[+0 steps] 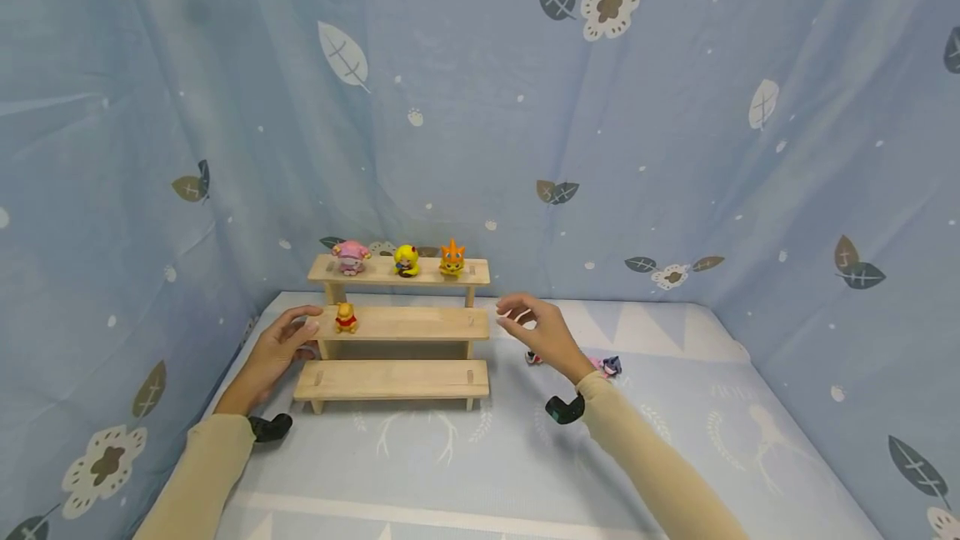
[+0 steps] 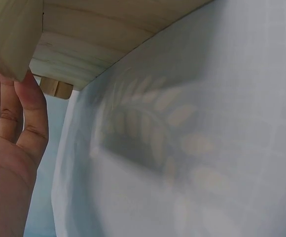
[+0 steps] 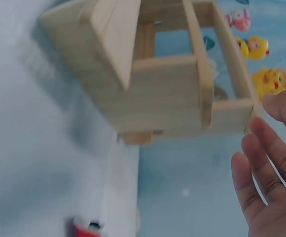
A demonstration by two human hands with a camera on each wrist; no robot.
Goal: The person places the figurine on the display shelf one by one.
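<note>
A three-step wooden display shelf [image 1: 397, 379] stands on the cloth-covered table. My left hand [image 1: 273, 352] grips the left end of its middle step; in the left wrist view the fingertips [image 2: 30, 91] meet the board's edge. Near that end sits a small yellow bear figurine [image 1: 346, 318] in a red shirt. The top step carries a pink figurine [image 1: 351, 258], a yellow-haired figurine [image 1: 407, 261] and an orange spiky figurine [image 1: 452, 260]. Just off the right side of the shelf, my right hand [image 1: 543, 332] hovers with fingers loosely bent and nothing between them.
Small figurines lie on the table to the right, partly covered by my right hand: a grey-blue one [image 1: 612, 366] and a red-and-dark one [image 1: 532, 357]. A patterned blue curtain [image 1: 480, 107] hangs close behind the shelf and along both sides of the table [image 1: 420, 473].
</note>
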